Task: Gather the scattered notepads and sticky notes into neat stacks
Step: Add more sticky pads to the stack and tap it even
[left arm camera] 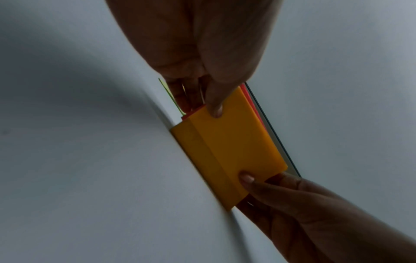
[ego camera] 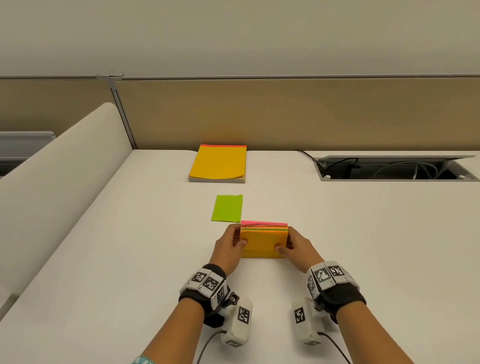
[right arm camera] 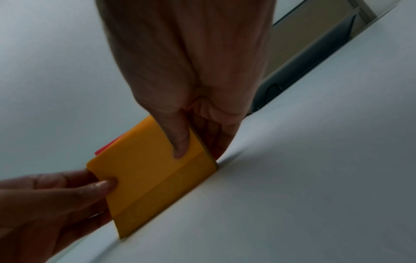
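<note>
Both hands on one stack. The thick block of small square sticky notes, orange on its near face with pink and green layers behind (ego camera: 265, 241), stands on its lower edge on the white desk top (ego camera: 368, 258), tilted up toward the camera. Left hand (ego camera: 229, 250) pinches its left side: thumb on the orange face, fingers curled round the back. Right hand (ego camera: 297, 247) does the same on the right side. The wrist views confirm it, with a thumb tip (left arm camera: 216, 110) pressed on the orange face and the bottom edge touching the desk.

Step in hand, as I read it: squaring the small-note stack by tapping its edge on the desk. Pink sheets sit a little proud at the top, so it is not flush yet.

Still loose: a single lime-green paper sticky note (ego camera: 227, 208) lying flat just beyond the block, near its left corner. Further back, a large yellow-orange notepad with a red strip along its far edge (ego camera: 219, 164) rests on a grey pad, looks tidy.

Next move likely calls for laying the block flat, then freeing one hand to pick up the green note and adding it on top with edges aligned. A thin sheet flat on the desk probably needs a fingernail lift or a slide.
</note>
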### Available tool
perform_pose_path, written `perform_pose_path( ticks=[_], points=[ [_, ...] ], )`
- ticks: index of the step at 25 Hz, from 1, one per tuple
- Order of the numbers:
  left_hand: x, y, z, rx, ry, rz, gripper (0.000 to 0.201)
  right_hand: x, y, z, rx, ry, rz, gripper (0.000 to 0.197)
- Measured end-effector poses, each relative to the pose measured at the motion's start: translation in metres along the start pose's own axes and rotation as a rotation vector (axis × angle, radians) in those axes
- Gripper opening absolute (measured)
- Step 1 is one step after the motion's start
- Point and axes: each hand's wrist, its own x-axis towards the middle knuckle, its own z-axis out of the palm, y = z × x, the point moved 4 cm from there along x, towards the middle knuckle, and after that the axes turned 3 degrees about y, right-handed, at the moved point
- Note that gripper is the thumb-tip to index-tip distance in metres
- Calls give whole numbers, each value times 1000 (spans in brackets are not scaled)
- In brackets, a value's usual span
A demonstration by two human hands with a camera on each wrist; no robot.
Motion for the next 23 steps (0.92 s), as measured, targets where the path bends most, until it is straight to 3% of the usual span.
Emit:
perform_pose_path(
  ticks=[13, 16, 19, 23],
  points=[
    [-2, 21, -12, 12, 32, 162, 36, -2, -17, -18, -13, 52, -89, 29],
    [-6, 22, -10, 93, -27, 225, 50, -5, -18, -16, -64, -1, -101, 38],
    [-7, 23, -8, 216, -43, 290, 50, -5, -25, -14, -153, -3, -197, 54],
    [-4, 25, -9, 300, -31, 317, 47, -1, -30, -11, -365, -38, -268, 54]
  ],
)
